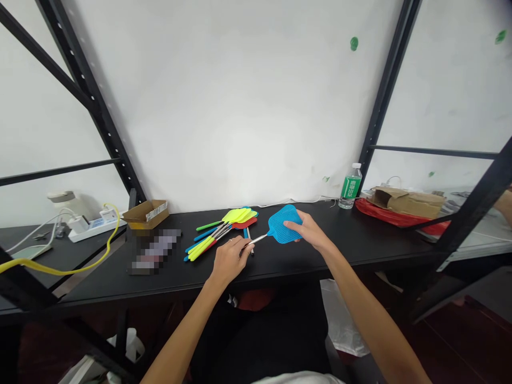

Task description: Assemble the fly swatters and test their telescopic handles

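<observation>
I hold a blue fly swatter just above the black table. My right hand pinches the blue mesh head at its right edge. My left hand is closed around the swatter's thin metal shaft near the handle end. A pile of several fly swatters with yellow, red and blue heads and coloured handles lies on the table just left of the one I hold.
A small open cardboard box sits at the back left, a blurred flat item in front of it. A water bottle stands at the back right, beside a brown box on red cloth. Black rack posts frame the table.
</observation>
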The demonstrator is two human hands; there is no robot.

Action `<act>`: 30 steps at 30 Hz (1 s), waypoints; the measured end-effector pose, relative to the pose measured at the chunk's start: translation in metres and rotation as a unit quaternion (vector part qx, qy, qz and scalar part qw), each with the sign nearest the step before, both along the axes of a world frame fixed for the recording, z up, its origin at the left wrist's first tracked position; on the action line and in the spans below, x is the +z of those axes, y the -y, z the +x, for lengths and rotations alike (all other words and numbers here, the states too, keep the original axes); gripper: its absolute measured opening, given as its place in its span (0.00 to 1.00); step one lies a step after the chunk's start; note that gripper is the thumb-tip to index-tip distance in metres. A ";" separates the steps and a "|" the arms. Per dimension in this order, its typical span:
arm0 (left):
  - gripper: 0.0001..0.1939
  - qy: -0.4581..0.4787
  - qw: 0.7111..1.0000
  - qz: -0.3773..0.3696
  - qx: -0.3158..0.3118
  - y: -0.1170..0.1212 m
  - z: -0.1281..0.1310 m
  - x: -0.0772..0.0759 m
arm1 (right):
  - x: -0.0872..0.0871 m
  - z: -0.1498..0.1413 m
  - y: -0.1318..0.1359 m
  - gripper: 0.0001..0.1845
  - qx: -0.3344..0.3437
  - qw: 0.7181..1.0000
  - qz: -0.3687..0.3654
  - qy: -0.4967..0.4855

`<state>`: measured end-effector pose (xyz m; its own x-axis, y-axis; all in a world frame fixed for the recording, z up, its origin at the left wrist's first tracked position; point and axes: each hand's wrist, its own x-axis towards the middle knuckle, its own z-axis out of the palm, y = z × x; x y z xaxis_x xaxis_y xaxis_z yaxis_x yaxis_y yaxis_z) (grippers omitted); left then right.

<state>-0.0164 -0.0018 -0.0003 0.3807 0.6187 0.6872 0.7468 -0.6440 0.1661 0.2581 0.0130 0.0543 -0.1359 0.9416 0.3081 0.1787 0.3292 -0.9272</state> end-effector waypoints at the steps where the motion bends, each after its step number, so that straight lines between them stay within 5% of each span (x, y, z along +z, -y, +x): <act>1: 0.14 -0.004 1.000 0.001 0.000 0.000 0.001 0.000 | 0.001 0.004 -0.001 0.22 -0.002 1.000 0.004 -0.005; 12: 0.14 -0.015 1.000 -0.012 -0.006 0.000 -0.001 0.001 | 0.008 0.059 -0.010 0.27 -0.120 0.988 0.027 -0.089; 23: 0.14 -0.026 1.000 -0.009 -0.001 0.000 -0.001 0.000 | 0.006 0.067 -0.019 0.24 -0.213 0.961 0.118 -0.132; 30: 0.14 -0.015 1.000 -0.017 -0.007 -0.003 -0.005 0.001 | 0.000 0.059 -0.019 0.23 -0.189 0.968 0.122 -0.115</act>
